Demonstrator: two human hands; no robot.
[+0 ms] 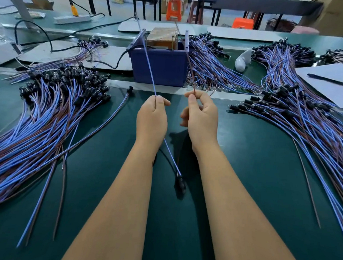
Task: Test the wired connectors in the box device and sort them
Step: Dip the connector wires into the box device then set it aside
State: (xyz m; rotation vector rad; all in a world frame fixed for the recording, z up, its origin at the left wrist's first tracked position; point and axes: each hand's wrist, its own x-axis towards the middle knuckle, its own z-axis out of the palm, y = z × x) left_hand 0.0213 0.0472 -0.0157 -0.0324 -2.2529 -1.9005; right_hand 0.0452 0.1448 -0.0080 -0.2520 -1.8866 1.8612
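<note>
Green matting covers the bench (245, 165), and big piles of blue and brown wires with black ends lie on the left (46, 111) and on the right (309, 119), with a blue box device (160, 68) standing at the far side between them. Left hand (152, 116) has its grip closed around a blue wire (149, 63) that runs up to the box, and right hand (200, 117) pinches a brown wire (191, 70) that also runs up to the box. Behind the bench are a white power strip (72, 19), a sheet of paper with a pen (330, 80) on it, orange stools (174, 9) and more tables.
</note>
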